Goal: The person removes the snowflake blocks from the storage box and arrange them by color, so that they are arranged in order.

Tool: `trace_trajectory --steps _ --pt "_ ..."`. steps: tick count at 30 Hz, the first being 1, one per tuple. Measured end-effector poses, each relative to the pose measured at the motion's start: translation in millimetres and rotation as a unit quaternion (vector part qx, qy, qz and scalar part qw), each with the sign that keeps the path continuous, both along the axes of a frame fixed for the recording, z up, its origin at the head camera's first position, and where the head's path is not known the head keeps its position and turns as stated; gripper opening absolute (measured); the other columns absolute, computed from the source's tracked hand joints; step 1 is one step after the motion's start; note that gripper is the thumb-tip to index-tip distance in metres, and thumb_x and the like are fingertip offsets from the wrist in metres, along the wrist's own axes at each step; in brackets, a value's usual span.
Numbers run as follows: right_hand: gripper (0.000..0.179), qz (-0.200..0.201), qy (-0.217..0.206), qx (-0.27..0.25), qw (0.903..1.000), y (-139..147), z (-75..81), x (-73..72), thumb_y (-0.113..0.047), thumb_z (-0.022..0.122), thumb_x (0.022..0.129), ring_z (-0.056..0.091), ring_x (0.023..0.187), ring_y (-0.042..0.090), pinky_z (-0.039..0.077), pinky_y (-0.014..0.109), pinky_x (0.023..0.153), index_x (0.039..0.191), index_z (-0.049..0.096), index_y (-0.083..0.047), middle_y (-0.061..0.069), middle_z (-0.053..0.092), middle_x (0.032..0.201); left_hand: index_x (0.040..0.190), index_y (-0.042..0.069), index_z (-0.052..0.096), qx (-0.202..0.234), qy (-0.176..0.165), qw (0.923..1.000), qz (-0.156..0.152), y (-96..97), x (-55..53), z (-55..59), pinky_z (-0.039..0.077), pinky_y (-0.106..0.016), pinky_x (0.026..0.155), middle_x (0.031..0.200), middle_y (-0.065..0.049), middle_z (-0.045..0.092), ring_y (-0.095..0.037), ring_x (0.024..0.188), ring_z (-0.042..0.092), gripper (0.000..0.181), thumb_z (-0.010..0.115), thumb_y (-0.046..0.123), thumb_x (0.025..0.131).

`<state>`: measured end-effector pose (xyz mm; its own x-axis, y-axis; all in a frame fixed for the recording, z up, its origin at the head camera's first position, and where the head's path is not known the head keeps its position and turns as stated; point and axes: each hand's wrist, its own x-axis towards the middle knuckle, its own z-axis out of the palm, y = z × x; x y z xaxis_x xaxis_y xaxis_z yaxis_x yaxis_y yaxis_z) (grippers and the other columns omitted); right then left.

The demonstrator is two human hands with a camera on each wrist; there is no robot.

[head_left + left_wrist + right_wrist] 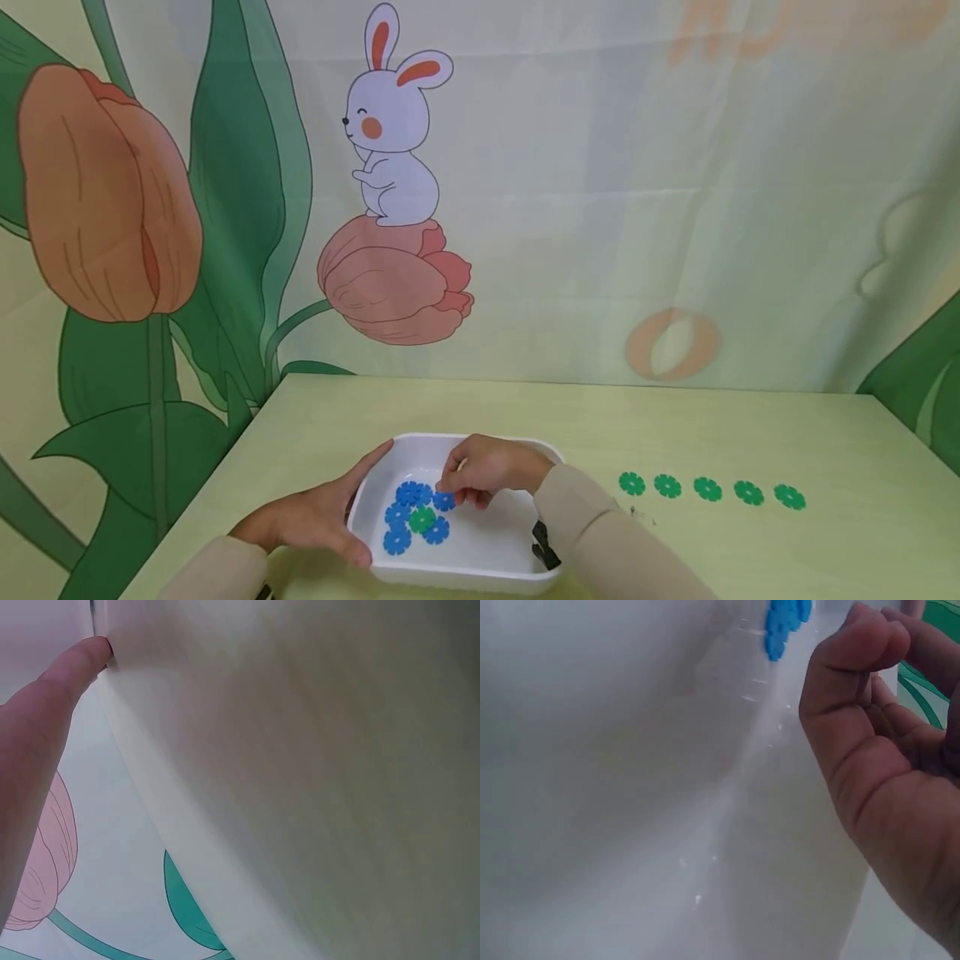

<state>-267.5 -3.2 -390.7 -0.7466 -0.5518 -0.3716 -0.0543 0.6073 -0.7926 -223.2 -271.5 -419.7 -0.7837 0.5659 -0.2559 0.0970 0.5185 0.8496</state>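
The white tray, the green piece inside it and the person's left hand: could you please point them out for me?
White tray [487,535]: head view, on its bare floor.
Green piece [422,520]: head view, on its middle.
Left hand [318,512]: head view, on its back.

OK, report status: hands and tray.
Left hand holding tray's left side. Right hand at blue pieces inside, grip unclear. One green piece among the blue; no obstruction visible.

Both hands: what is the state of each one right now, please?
Left hand: holding the white tray by its left side.
Right hand: closed, over the tray; no held piece can be seen.
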Motion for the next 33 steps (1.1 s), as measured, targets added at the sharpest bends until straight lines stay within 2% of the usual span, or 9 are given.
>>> trace_trajectory --steps 5,11,15,20,25,29,33 --pt "0.007 0.025 -0.012 0.003 0.9996 -3 -10.3 1.8 -0.016 0.073 0.092 0.051 0.055 0.014 0.046 0.023 0.05 0.09 0.069 -0.01 0.005 0.065 0.068 0.16 0.023 -0.009 -0.005 0.003 1.0 -0.002 0.9 -0.2 0.5 0.039 -0.057 0.107 0.156 -0.018 0.019 -0.035 0.131 0.035 0.127 0.085 0.04 0.077" --pt "0.009 0.041 -0.03 0.0 0.9987 -9 -15.5 1.7 -0.014 0.075 0.091 0.048 0.051 0.013 0.045 0.022 0.047 0.095 0.067 -0.011 0.005 0.066 0.067 0.16 0.022 -0.008 -0.006 0.003 0.9999 -0.011 1.4 -1.2 1.8 0.038 -0.057 0.107 0.155 -0.02 0.02 -0.034 0.13 0.035 0.126 0.085 0.042 0.078" --pt "0.013 0.04 -0.003 0.027 0.9988 -17 -18.3 4.5 -0.017 0.078 0.088 0.049 0.049 0.013 0.045 0.022 0.046 0.092 0.066 -0.013 0.004 0.066 0.065 0.16 0.021 -0.009 -0.005 0.005 0.9998 -0.017 0.2 -1.0 2.6 0.038 -0.054 0.107 0.155 -0.021 0.02 -0.034 0.13 0.035 0.128 0.086 0.044 0.077" --pt "0.02 0.037 0.053 0.056 0.9963 -28 -19.2 10.9 -0.017 0.084 0.081 0.051 0.048 0.012 0.046 0.022 0.046 0.085 0.065 -0.013 0.002 0.061 0.058 0.16 0.021 -0.008 0.003 0.008 0.9998 -0.019 -1.4 -0.1 2.7 0.038 -0.044 0.104 0.155 -0.021 0.019 -0.034 0.129 0.034 0.131 0.088 0.042 0.074" --pt "0.026 0.027 0.093 0.083 0.9918 -34 -19.5 14.7 -0.014 0.088 0.076 0.053 0.047 0.013 0.048 0.022 0.048 0.079 0.063 -0.011 0.001 0.057 0.06 0.16 0.021 -0.009 0.003 0.006 0.9998 -0.02 -1.7 0.0 2.6 0.038 -0.043 0.105 0.156 -0.021 0.017 -0.033 0.129 0.033 0.131 0.088 0.041 0.075" --pt "0.027 0.026 0.106 0.092 0.9897 -34 -18.9 13.6 -0.013 0.088 0.076 0.057 0.05 0.014 0.048 0.023 0.051 0.077 0.061 -0.01 0.002 0.057 0.068 0.16 0.023 -0.009 0.001 0.003 0.9999 -0.017 -1.6 -0.8 2.2 0.039 -0.043 0.104 0.156 -0.02 0.018 -0.033 0.128 0.034 0.13 0.088 0.041 0.075" --pt "0.023 0.033 0.093 0.082 0.9917 -31 -16.1 12.7 -0.012 0.084 0.08 0.057 0.052 0.015 0.05 0.023 0.054 0.074 0.062 -0.01 0.001 0.055 0.063 0.16 0.023 -0.008 0.002 0.004 0.9998 -0.017 -1.8 -1.6 1.4 0.039 -0.043 0.104 0.155 -0.02 0.019 -0.033 0.128 0.035 0.13 0.088 0.041 0.075"
